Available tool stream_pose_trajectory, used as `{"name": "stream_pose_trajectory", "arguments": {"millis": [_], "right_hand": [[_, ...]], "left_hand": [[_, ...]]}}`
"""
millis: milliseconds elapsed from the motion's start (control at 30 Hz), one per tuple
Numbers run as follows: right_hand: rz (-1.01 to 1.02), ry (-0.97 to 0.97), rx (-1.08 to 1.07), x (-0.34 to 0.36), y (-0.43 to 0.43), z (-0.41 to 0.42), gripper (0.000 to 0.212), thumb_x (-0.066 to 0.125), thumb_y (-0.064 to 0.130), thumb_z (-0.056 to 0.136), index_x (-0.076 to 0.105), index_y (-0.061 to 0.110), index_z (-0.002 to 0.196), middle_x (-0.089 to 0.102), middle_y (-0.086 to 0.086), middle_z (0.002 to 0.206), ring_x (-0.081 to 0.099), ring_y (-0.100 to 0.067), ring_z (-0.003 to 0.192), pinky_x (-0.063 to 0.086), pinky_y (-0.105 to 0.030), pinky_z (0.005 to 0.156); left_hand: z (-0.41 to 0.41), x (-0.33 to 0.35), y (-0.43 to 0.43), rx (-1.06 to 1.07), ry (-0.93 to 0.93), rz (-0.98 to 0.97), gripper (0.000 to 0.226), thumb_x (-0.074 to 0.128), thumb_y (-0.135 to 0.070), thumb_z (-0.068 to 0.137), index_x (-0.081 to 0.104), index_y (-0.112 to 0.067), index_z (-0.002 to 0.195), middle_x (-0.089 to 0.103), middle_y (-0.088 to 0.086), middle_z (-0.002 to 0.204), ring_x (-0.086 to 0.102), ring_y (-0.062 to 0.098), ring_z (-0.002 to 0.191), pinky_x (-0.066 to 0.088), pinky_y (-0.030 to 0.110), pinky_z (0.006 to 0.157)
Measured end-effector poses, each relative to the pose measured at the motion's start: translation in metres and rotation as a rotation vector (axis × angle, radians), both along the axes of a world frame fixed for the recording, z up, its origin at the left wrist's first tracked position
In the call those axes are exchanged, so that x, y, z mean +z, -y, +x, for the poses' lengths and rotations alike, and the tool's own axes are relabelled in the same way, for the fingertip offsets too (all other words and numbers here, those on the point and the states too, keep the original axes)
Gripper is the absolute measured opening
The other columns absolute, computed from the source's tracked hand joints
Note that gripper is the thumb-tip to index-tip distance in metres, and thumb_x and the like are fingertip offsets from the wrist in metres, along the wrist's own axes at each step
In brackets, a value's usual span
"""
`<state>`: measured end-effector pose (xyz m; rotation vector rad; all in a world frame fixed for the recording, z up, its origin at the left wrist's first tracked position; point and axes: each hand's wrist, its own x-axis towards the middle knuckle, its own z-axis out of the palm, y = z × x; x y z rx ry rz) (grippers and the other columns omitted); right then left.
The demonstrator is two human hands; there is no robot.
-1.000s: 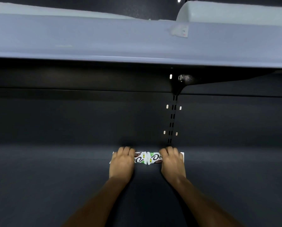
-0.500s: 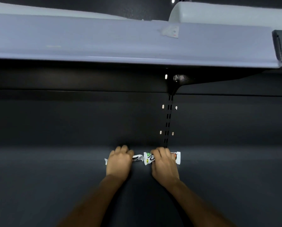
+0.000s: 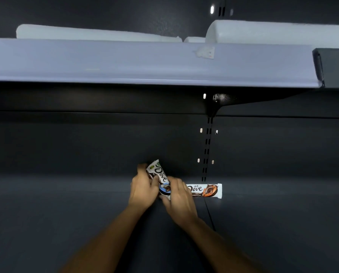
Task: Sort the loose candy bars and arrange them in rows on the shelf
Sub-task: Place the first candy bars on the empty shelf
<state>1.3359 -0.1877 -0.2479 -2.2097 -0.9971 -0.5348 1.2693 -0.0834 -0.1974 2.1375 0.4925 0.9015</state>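
Left hand point(image 3: 143, 191): fingers curled round the tilted Dove bar point(image 3: 158, 175), held up off the dark shelf point(image 3: 66, 213). Right hand point(image 3: 179, 200): fingers bent at the bar's lower end, blurred, so I cannot tell whether they pinch. Risk: a loose hold drops it askew, or the right hand knocks the flat Dove bar point(image 3: 205, 191) just beside, spoiling the row.

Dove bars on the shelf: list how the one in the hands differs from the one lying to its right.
Pose: the tilted bar points steeply up; the flat bar lies lengthwise on the shelf. Hold: the left hand and right hand grip the tilted bar; none grips the flat bar. Picture: blue on the tilted bar, orange-brown on the flat bar. Both wrappers are white with Dove script.
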Motion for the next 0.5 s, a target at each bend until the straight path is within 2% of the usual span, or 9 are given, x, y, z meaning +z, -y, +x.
{"name": "stream_pose_trajectory", "arguments": {"millis": [100, 200, 267, 333, 400, 500], "right_hand": [[-0.005, -0.004, 0.009, -0.002, -0.001, -0.001, 0.054, 0.065, 0.027, 0.081, 0.046, 0.015, 0.129, 0.052, -0.003, 0.119, 0.048, -0.022, 0.109, 0.042, -0.038, 0.095], [-0.053, 0.032, 0.0, -0.003, -0.003, 0.0, 0.053, 0.066, 0.031, 0.08, 0.048, 0.017, 0.127, 0.052, -0.001, 0.118, 0.048, -0.02, 0.108, 0.04, -0.034, 0.095], [-0.067, 0.042, -0.025, -0.002, -0.004, 0.0, 0.049, 0.067, 0.024, 0.079, 0.05, 0.016, 0.125, 0.054, -0.003, 0.115, 0.05, -0.023, 0.105, 0.042, -0.034, 0.092], [-0.082, 0.051, -0.043, -0.003, -0.005, 0.001, 0.046, 0.067, 0.017, 0.077, 0.054, 0.015, 0.12, 0.056, -0.004, 0.111, 0.052, -0.026, 0.102, 0.043, -0.036, 0.088], [-0.103, 0.067, -0.065, -0.004, -0.004, 0.002, 0.045, 0.068, 0.011, 0.071, 0.058, 0.017, 0.114, 0.058, -0.002, 0.107, 0.054, -0.026, 0.097, 0.045, -0.038, 0.083], [-0.124, 0.143, -0.111, -0.007, -0.006, 0.005, 0.05, 0.078, 0.009, 0.053, 0.064, 0.021, 0.1, 0.061, 0.004, 0.093, 0.058, -0.022, 0.081, 0.049, -0.033, 0.068]], "left_hand": [[-0.005, -0.007, -0.005, -0.057, 0.037, -0.084, 0.052, 0.055, -0.009, 0.088, 0.033, -0.022, 0.133, 0.065, 0.005, 0.088, 0.064, 0.02, 0.082, 0.049, 0.029, 0.072], [-0.006, -0.015, -0.014, -0.097, 0.019, -0.185, 0.054, 0.052, -0.005, 0.088, 0.038, -0.032, 0.132, 0.067, 0.001, 0.093, 0.067, 0.014, 0.081, 0.056, 0.034, 0.08], [-0.007, -0.018, -0.016, -0.103, -0.002, -0.206, 0.055, 0.052, -0.002, 0.084, 0.042, -0.031, 0.13, 0.066, -0.006, 0.094, 0.065, 0.013, 0.085, 0.053, 0.03, 0.081], [-0.007, -0.021, -0.017, -0.065, -0.044, -0.116, 0.051, 0.057, -0.004, 0.083, 0.045, -0.022, 0.129, 0.064, -0.002, 0.101, 0.06, 0.016, 0.093, 0.043, 0.022, 0.08], [-0.005, -0.025, -0.022, 0.011, -0.067, -0.028, 0.041, 0.061, -0.008, 0.084, 0.05, -0.014, 0.123, 0.062, 0.006, 0.11, 0.057, 0.024, 0.104, 0.041, 0.025, 0.085], [-0.004, -0.03, -0.032, 0.113, -0.129, 0.016, 0.028, 0.064, -0.017, 0.084, 0.058, -0.014, 0.111, 0.063, 0.007, 0.108, 0.058, 0.027, 0.103, 0.044, 0.032, 0.087]]}}
